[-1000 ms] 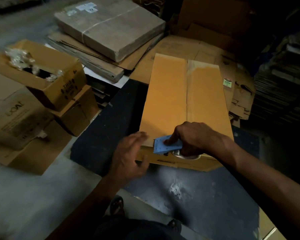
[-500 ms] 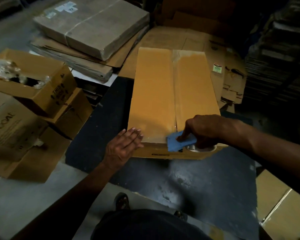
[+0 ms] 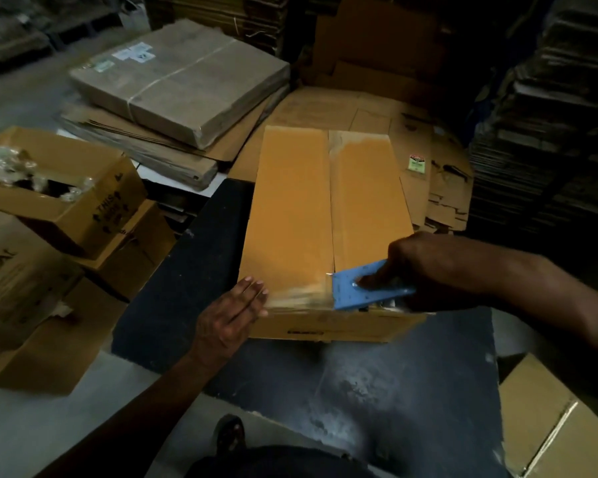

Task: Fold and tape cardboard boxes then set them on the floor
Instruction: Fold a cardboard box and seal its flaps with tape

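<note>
Tape dispenser (image 3: pixel 363 286) was gripped by the right hand (image 3: pixel 425 267), curled fingers pressing it onto the box (image 3: pixel 325 215). Left hand (image 3: pixel 233 315) was laid flat, fingers together, on the near-left corner.

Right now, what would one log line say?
step: taping seam | left hand: steadying box | right hand: holding tape dispenser

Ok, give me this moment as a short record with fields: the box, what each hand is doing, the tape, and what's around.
box: folded cardboard box, flaps closed, on a dark work surface
left hand: left hand flat, fingers straight, pressing the box's near left corner
right hand: right hand grips a blue tape dispenser at the near end of the centre seam
tape: a short shiny strip at the near edge; rest of seam bare
surroundings: open carton at left, flat cardboard stacks behind
</note>
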